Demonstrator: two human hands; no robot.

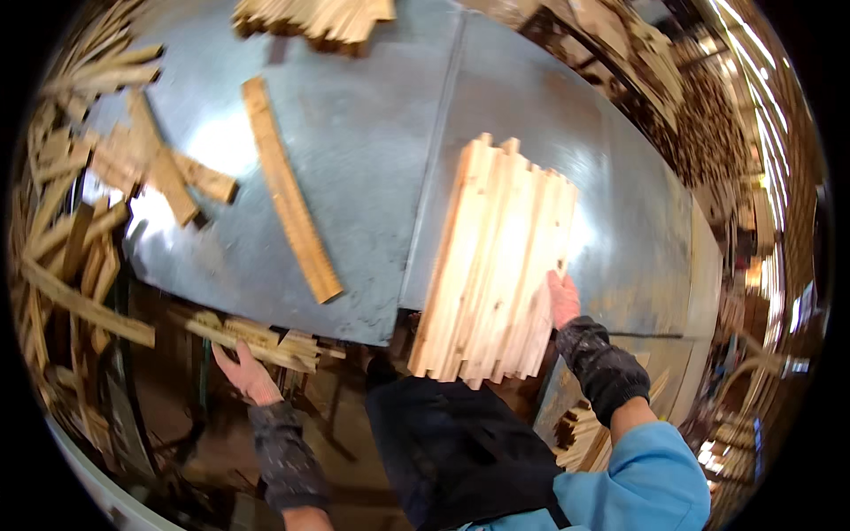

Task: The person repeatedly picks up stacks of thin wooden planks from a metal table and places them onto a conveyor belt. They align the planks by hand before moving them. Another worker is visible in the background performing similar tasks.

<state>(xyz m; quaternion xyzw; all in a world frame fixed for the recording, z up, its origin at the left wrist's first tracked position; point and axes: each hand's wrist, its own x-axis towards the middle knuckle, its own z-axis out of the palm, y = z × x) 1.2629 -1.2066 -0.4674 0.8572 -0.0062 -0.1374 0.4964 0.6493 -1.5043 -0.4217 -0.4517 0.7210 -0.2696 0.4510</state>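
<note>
A row of pale wooden strips (496,265) lies side by side on the metal table, their uneven near ends reaching past its front edge. My right hand (564,299) grips the right side of this row, fingers close together against the outermost strip; part of them is hidden. Below the table's front edge, on the left, my left hand (246,373) is open with thumb and fingers apart. Just beyond it sits a low stack of short wooden strips (274,343); whether the fingers touch it I cannot tell. One single wooden strip (290,190) lies slanted on the table.
The grey metal table (372,177) has a seam running through it. A jumbled pile of wood pieces (80,239) crowds the left side. Another bundle of strips (314,19) lies at the far edge. More strips (584,438) are low on the right, beside my right arm.
</note>
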